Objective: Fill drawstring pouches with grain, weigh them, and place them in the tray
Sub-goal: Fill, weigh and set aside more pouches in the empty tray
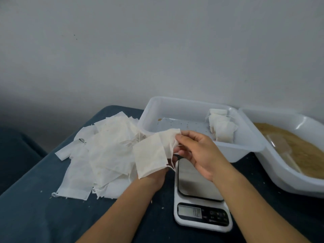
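An empty white drawstring pouch (152, 153) hangs in the air above the dark table, left of the scale. My right hand (196, 153) pinches its open right edge. My left hand (156, 178) holds it from underneath and is mostly hidden by the fabric. A white kitchen scale (199, 206) with a bare steel plate stands just below my hands. Behind it sits a clear plastic tray (175, 109) with a few filled pouches (221, 127) in its right end. On the right, a white tub (280, 174) holds brown grain (301, 146) and a scoop (284, 151).
A loose heap of empty pouches (98, 155) covers the left part of the blue table (43, 216). Scattered grains lie on the tray's floor and on the cloth. A plain wall rises close behind the tray and tub.
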`<act>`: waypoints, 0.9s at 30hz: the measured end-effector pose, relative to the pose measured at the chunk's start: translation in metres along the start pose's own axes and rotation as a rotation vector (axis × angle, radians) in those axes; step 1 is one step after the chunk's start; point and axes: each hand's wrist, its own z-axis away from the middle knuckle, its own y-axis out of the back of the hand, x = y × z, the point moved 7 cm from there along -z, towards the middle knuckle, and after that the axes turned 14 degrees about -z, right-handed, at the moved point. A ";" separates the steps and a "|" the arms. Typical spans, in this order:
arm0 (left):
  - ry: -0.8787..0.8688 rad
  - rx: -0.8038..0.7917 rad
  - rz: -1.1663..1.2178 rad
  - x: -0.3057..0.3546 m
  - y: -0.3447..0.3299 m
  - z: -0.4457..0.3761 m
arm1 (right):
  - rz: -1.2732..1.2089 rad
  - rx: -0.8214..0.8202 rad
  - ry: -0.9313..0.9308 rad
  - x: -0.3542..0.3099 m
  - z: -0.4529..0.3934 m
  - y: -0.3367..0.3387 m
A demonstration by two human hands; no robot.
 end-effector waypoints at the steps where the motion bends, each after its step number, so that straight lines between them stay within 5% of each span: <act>1: -0.064 0.022 0.034 0.007 0.002 0.005 | -0.019 -0.009 -0.010 0.003 0.000 -0.005; 4: -0.115 -0.015 0.271 0.026 -0.007 0.018 | -0.051 -0.072 -0.041 0.014 -0.002 -0.031; 7: -0.294 0.197 -0.075 0.044 0.003 0.023 | 0.132 -0.123 0.067 0.013 -0.005 -0.057; 10: -0.112 0.031 0.113 0.025 -0.007 0.017 | 0.467 -0.086 0.263 -0.006 -0.006 -0.063; 12: -0.007 0.008 0.210 0.014 -0.006 0.012 | 0.393 -0.060 0.254 -0.016 -0.005 -0.051; 18: -0.136 0.294 0.053 0.023 0.010 0.025 | 0.075 -0.001 0.118 -0.031 0.017 0.013; 20: -0.266 0.408 -0.012 0.033 0.019 0.033 | 0.104 0.043 0.123 -0.033 0.026 0.036; 22: -0.600 0.490 -0.142 0.054 0.020 0.053 | 0.129 0.086 0.134 -0.033 0.033 0.054; 24: -0.936 0.403 -0.376 0.071 0.004 0.073 | 0.111 0.118 0.129 -0.029 0.036 0.068; 27: -1.048 0.206 -0.737 0.066 -0.027 0.078 | 0.138 0.120 0.141 -0.020 0.038 0.076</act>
